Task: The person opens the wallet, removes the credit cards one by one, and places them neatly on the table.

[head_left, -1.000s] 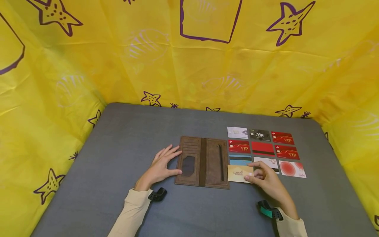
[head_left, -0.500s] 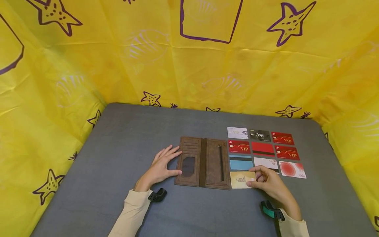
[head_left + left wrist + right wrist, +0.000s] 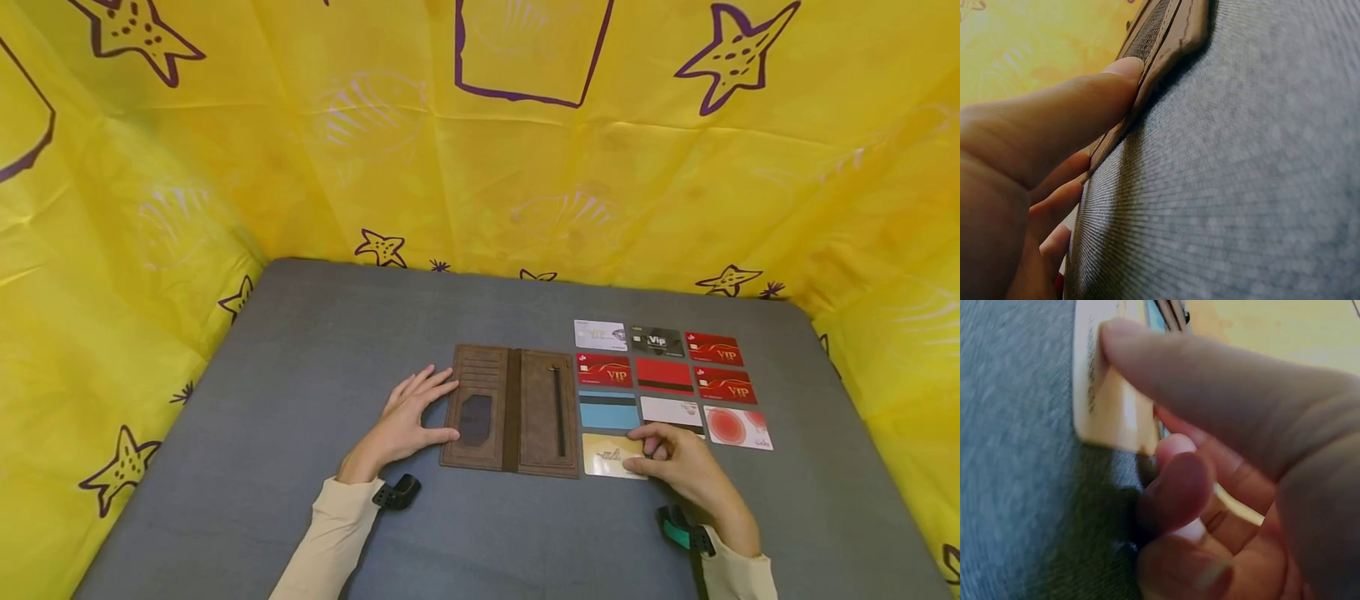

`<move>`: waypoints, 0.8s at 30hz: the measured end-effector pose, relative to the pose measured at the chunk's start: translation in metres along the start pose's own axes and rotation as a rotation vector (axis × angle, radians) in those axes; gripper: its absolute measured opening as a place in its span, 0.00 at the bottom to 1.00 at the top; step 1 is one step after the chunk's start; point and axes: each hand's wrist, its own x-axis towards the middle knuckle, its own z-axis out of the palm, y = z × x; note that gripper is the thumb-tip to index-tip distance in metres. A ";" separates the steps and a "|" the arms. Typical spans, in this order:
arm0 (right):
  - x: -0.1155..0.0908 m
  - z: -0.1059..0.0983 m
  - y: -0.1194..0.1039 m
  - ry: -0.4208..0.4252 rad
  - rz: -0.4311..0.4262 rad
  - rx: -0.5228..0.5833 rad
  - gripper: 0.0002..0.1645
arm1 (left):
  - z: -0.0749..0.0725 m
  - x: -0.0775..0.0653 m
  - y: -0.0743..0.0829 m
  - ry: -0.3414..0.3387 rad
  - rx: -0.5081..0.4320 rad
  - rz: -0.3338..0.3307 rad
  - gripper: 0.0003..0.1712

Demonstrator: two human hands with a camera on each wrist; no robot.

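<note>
A brown wallet [image 3: 547,417] lies spread flat, card slots on its left half and a zip on its right. My left hand [image 3: 405,425] rests at the wallet's left edge, fingers extended; in the left wrist view its thumb [image 3: 1085,100] touches the leather rim. To the wallet's right, a gold card [image 3: 607,455] lies below the blue card [image 3: 609,411]. My right hand [image 3: 686,462] holds the gold card at its right end, thumb on its face and index finger at its upper edge. In the right wrist view the other fingers [image 3: 1179,487] curl beside the card.
Several more cards lie in rows above: a silver card [image 3: 600,335], a black Vip card [image 3: 657,341], red cards [image 3: 604,370], a white striped card [image 3: 671,412] and a pink-circled card [image 3: 737,427]. Yellow cloth [image 3: 480,183] walls the grey table [image 3: 345,317].
The gold card has moved down from overlapping the blue card to lie below it, with my right hand on it. The left hand and wallet stay put.
</note>
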 end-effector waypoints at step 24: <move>-0.003 0.000 -0.008 -0.006 0.063 -0.046 0.23 | 0.002 -0.001 0.001 0.020 0.009 0.015 0.45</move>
